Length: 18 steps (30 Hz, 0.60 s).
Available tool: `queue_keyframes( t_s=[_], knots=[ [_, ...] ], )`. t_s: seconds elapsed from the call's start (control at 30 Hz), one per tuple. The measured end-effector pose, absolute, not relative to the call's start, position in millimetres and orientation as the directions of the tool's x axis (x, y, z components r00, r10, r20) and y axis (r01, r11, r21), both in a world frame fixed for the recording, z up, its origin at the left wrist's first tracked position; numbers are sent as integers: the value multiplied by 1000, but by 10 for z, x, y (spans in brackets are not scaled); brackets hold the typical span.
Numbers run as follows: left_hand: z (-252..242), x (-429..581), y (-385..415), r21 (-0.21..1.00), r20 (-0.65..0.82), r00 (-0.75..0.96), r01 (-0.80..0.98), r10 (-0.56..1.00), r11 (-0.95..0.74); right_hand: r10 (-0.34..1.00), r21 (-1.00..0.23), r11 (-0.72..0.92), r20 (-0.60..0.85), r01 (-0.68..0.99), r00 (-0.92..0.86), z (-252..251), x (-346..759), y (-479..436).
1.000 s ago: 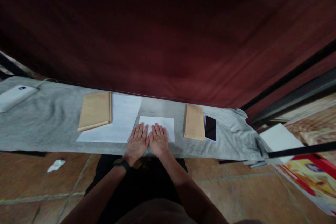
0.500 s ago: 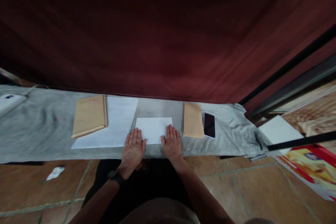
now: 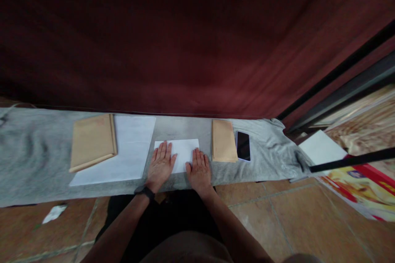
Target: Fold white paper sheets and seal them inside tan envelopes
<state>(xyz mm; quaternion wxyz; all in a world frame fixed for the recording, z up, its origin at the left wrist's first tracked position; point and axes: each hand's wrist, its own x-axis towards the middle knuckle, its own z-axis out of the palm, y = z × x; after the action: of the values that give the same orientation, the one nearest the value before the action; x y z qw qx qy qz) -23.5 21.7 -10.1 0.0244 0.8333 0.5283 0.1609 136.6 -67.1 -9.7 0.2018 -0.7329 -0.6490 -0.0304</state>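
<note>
The left hand (image 3: 160,167), flat and gripping nothing, had shifted inward onto the small paper (image 3: 182,155) on the cloth-covered desk (image 3: 263,148). The right hand (image 3: 199,172), also flat and empty, met its right edge; 2 palms apparently kept pressing.

A white rectangular sheet (image 3: 182,153) lies flat, long side crosswise, on grey cloth (image 3: 182,126).
</note>
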Motion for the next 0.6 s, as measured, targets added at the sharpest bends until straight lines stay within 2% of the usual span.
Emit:
queue_keyframes(
  t_s=[0.17,0.37,0.6],
  knots=[
    [-96,-333,217,204,244,381,879,892,-431,930,-283,-102,313,954,192,-57,1273,-513],
    [-87,-316,213,230,256,381,869,889,-438,945,-318,53,323,947,56,-101,1140,-155],
    [-128,-332,235,233,254,372,872,893,-430,921,-274,-63,353,960,162,-190,1312,-131]
  ],
)
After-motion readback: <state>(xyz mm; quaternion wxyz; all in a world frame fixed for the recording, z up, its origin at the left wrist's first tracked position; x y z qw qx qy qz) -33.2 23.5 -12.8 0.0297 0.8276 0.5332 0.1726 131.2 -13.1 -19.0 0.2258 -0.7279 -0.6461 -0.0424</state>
